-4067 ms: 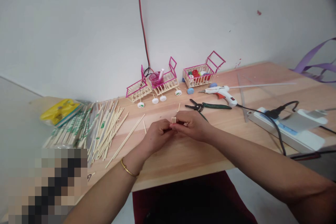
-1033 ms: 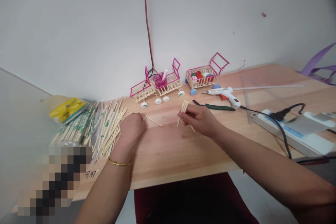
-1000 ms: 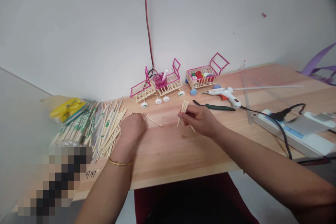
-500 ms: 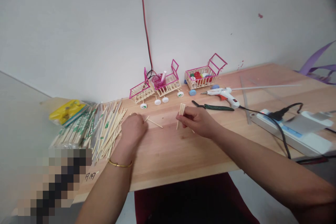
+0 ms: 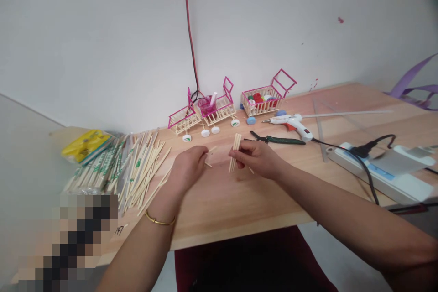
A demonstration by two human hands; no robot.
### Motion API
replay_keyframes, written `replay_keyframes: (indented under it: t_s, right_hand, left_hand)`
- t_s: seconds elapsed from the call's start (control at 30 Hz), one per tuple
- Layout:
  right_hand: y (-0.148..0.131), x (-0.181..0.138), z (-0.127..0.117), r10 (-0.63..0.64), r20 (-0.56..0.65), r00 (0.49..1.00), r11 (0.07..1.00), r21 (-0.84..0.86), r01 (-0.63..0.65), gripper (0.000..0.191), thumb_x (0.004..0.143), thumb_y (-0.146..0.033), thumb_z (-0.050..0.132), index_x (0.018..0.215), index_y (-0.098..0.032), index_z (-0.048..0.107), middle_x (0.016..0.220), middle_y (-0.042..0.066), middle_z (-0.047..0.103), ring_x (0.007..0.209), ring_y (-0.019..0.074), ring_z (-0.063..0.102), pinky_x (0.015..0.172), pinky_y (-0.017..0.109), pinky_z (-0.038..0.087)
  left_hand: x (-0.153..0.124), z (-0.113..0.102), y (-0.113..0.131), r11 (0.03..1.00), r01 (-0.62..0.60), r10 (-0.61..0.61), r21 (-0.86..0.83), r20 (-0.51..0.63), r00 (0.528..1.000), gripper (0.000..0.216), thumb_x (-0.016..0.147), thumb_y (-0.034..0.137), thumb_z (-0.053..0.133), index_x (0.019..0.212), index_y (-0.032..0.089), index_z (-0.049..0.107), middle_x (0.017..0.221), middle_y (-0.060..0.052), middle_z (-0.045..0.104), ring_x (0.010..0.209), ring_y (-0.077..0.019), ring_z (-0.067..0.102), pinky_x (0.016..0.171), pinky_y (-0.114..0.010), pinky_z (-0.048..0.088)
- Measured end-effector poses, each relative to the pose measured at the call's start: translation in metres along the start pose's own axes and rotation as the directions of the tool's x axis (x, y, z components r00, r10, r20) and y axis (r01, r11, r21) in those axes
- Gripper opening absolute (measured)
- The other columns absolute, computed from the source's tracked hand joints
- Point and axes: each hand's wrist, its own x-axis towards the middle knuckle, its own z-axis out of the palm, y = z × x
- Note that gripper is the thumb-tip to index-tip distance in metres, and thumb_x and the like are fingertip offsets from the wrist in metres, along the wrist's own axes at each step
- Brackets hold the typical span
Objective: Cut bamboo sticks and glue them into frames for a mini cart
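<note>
My right hand (image 5: 256,157) is closed around several short wooden sticks (image 5: 237,140), held nearly upright in a bundle above the table. To its left, my left hand (image 5: 188,164) has its fingers pinched together, with the blurred end of a thin wooden stick (image 5: 212,149) poking out past them. Another short stick (image 5: 208,164) lies on the table just under the left fingertips, partly hidden by them. Beside the left wrist spreads a pile of loose chopsticks (image 5: 147,173).
Pink-trimmed stick carts (image 5: 262,108) stand along the wall, one holding coloured bottle caps. Cutting pliers (image 5: 285,140) and a white glue gun (image 5: 290,123) lie behind my right hand. A corded power strip (image 5: 383,175) is at right; wrapped chopsticks (image 5: 99,169) at left.
My left hand has moved right, away from the chopstick pile and toward my right hand, with the stick end moving along. It now covers part of the stick on the table.
</note>
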Motion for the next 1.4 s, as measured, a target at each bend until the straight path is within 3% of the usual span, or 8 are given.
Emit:
replay_keyframes:
  t_s: [0.13,0.27,0.47,0.87,0.97,1.1,1.23,1.4]
  right_hand:
    - [0.003,0.002,0.0,-0.181,-0.015,0.983,0.967,-0.188,0.175,0.029,0.09,-0.034,0.053,0.066,-0.018,0.057,0.062,0.001,0.058,0.061,0.0134,0.053,0.058,0.025,0.037]
    - [0.006,0.003,0.002,-0.307,0.034,0.951,0.889,-0.346,0.3,0.031,0.09,-0.032,0.052,0.063,-0.018,0.05,0.062,0.001,0.053,0.06,0.0128,0.047,0.058,0.026,0.032]
    - [0.01,0.002,0.008,-0.31,0.155,0.938,0.88,-0.327,0.345,0.031,0.091,-0.034,0.052,0.065,-0.018,0.05,0.063,0.0,0.054,0.059,0.012,0.047,0.057,0.025,0.03]
    - [0.006,0.0,0.006,-0.228,0.264,0.937,0.903,-0.304,0.305,0.021,0.091,-0.028,0.051,0.076,-0.017,0.06,0.074,0.005,0.064,0.068,0.0154,0.055,0.061,0.026,0.035]
    - [0.007,0.0,0.007,-0.229,0.222,0.948,0.902,-0.317,0.292,0.024,0.09,-0.03,0.051,0.069,-0.017,0.055,0.068,0.003,0.059,0.062,0.0138,0.051,0.058,0.025,0.033]
    - [0.006,0.001,0.008,-0.287,0.121,0.95,0.903,-0.296,0.31,0.027,0.09,-0.03,0.052,0.066,-0.018,0.048,0.064,0.0,0.053,0.059,0.0124,0.047,0.056,0.024,0.031]
    - [0.006,0.0,0.01,-0.365,0.156,0.918,0.859,-0.323,0.397,0.025,0.092,-0.03,0.049,0.07,-0.018,0.052,0.07,0.002,0.055,0.065,0.0139,0.05,0.061,0.025,0.034]
    - [0.01,0.001,0.015,-0.405,0.249,0.88,0.814,-0.34,0.471,0.022,0.094,-0.028,0.047,0.078,-0.017,0.057,0.074,0.004,0.059,0.074,0.0165,0.054,0.069,0.027,0.039]
  left_hand:
    - [0.0,0.003,0.004,0.958,-0.274,0.274,0.083,0.012,0.962,0.018,0.086,0.013,0.048,0.095,0.016,0.064,0.088,-0.008,0.07,0.082,-0.0188,0.062,0.076,-0.031,0.047]
    - [0.0,0.003,0.014,0.887,-0.439,0.446,0.143,-0.021,0.895,0.022,0.087,0.008,0.046,0.089,0.02,0.064,0.082,-0.002,0.071,0.079,-0.0151,0.061,0.103,-0.046,0.035]
    - [-0.006,0.006,0.029,0.882,-0.422,0.454,0.211,-0.133,0.881,0.023,0.09,0.01,0.044,0.084,0.021,0.063,0.077,0.001,0.068,0.082,-0.0128,0.06,0.115,-0.055,0.014]
    - [-0.009,0.01,0.036,0.823,-0.503,0.552,0.266,-0.159,0.819,0.019,0.089,0.007,0.048,0.08,0.02,0.059,0.088,0.001,0.07,0.084,-0.0122,0.06,0.116,-0.052,0.02]
    - [-0.009,0.007,0.037,0.867,-0.422,0.495,0.266,-0.353,0.794,0.012,0.085,0.01,0.057,0.085,0.022,0.06,0.097,-0.001,0.069,0.096,-0.0166,0.059,0.112,-0.052,0.027]
    - [-0.008,0.003,0.033,0.971,-0.233,0.219,0.05,-0.571,0.791,0.007,0.081,0.021,0.066,0.085,0.02,0.06,0.085,-0.004,0.064,0.087,-0.0184,0.058,0.088,-0.039,0.048]
    - [-0.006,0.005,0.029,0.937,-0.105,-0.038,-0.333,-0.397,0.917,0.018,0.087,0.028,0.06,0.102,0.018,0.061,0.084,-0.004,0.065,0.076,-0.0137,0.06,0.074,-0.028,0.049]
    - [-0.007,0.011,0.033,0.817,-0.047,-0.071,-0.575,-0.18,0.981,0.013,0.088,0.029,0.059,0.089,0.018,0.067,0.084,-0.003,0.069,0.076,-0.0121,0.063,0.072,-0.023,0.05]
